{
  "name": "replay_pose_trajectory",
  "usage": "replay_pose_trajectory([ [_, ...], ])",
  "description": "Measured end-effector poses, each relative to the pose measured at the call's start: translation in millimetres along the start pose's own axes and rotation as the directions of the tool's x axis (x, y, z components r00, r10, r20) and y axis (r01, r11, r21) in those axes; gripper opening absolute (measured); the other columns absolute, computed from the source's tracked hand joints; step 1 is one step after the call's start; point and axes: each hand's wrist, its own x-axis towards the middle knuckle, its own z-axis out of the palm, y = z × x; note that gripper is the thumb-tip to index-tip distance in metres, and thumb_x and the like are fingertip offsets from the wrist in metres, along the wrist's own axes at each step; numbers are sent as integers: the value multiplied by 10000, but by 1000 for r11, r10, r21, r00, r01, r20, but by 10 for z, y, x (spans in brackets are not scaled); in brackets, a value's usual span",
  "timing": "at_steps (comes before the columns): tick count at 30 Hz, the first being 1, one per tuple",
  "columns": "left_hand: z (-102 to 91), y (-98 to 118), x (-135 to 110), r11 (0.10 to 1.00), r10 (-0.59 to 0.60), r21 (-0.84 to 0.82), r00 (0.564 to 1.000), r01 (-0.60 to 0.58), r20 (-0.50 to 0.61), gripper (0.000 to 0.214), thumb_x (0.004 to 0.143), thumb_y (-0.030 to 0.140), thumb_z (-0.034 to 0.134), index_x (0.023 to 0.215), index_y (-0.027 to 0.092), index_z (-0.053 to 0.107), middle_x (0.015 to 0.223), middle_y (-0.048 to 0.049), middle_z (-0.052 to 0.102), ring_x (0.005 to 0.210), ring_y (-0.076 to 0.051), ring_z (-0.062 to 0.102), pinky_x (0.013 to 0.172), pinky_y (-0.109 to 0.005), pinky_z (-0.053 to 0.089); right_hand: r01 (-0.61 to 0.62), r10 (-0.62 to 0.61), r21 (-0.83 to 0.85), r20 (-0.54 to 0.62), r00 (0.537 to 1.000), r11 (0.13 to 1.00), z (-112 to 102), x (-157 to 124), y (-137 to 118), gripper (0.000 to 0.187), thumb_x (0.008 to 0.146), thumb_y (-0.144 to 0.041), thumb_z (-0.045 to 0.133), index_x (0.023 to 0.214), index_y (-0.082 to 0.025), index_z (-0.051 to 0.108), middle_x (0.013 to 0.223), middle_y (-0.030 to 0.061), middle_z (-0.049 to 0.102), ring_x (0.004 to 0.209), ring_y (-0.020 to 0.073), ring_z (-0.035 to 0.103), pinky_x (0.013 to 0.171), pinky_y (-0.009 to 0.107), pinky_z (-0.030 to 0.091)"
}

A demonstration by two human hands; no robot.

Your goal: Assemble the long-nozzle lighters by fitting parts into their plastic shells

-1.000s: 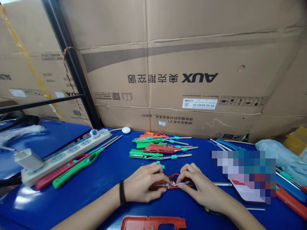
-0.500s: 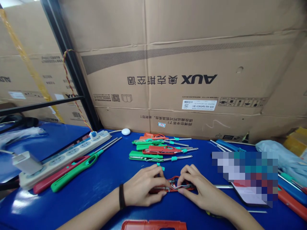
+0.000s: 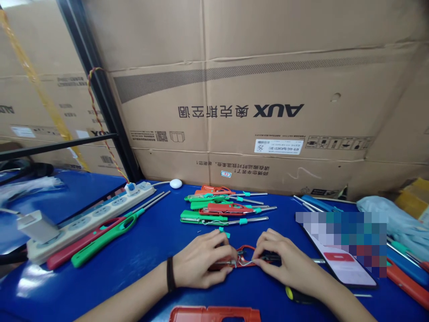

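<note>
Where your hands meet on the glossy blue tabletop [image 3: 127,279], item one is a red plastic lighter shell [image 3: 246,256], a hollow moulded body with a looped handle, lying flat between your palms. A thin steel nozzle tube [image 3: 217,262] sits along it, and a fine bent wire [image 3: 246,264] crosses the open middle.

Your left hand [image 3: 201,259], with a black wristband [image 3: 170,273] at the wrist, has its fingers closed on the shell's nozzle end. Your right hand [image 3: 288,264] has its fingers curled and pressed down on the shell's other end.

Just beyond your hands lie two small teal plastic pieces [image 3: 224,232]. Further off, in a loose stack, are long-nozzle utility lighters [image 3: 214,213] with smooth green or red bodies, teal collars and slim metal stems.

To your left, a green utility lighter [image 3: 107,239] and a red utility lighter [image 3: 80,247] lie side by side against a cream power strip [image 3: 90,223] with round sockets.

Near your right hand are a screwdriver with a black-and-yellow handle [image 3: 298,295] and a smartphone [image 3: 342,264], its glass partly blurred out. A second red plastic shell [image 3: 214,314] lies at the near edge of the view. Corrugated cardboard cartons [image 3: 278,103] printed "AUX" stand upside down behind the tabletop.
</note>
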Motion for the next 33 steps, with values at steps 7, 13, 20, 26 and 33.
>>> replay_pose_trajectory([
  [7,0,3,1,999,37,35,999,-38,20,339,888,211,523,1210,303,570,1008,-47,559,904,-189,543,800,-295,448,12,-2,-167,55,998,986,-55,-36,-102,197,813,-129,580,848,-268,714,888,-1,615,888,176,586,982,405,376],
  [13,-1,4,-1,993,41,109,999,-45,36,303,899,237,516,1190,282,587,1023,-54,567,894,-201,534,788,-306,458,-7,43,-303,112,993,953,-81,-71,-211,244,808,-136,572,885,-291,745,939,32,635,982,230,593,1040,473,333],
  [20,-10,51,8,966,97,237,995,-101,27,320,908,221,487,1216,278,555,1045,-59,574,861,-204,549,744,-313,483,-87,124,-287,114,986,954,-117,-95,-264,217,798,-206,604,911,-312,755,1005,44,640,1102,268,563,1067,481,308],
  [26,-5,85,17,934,127,333,991,-132,37,198,871,212,519,1042,218,618,1109,-62,588,818,-201,559,631,-281,498,-60,106,-260,168,980,964,-108,-91,-198,177,807,-241,645,914,-320,762,990,33,645,1096,254,574,1096,459,266],
  [33,-19,-54,-52,992,124,57,976,-116,-179,288,896,286,535,1169,220,598,1003,-59,665,812,-165,637,715,-245,523,-5,35,-262,113,993,965,-76,-87,-201,157,823,-291,641,914,-313,767,971,47,643,1064,262,589,1076,472,313],
])
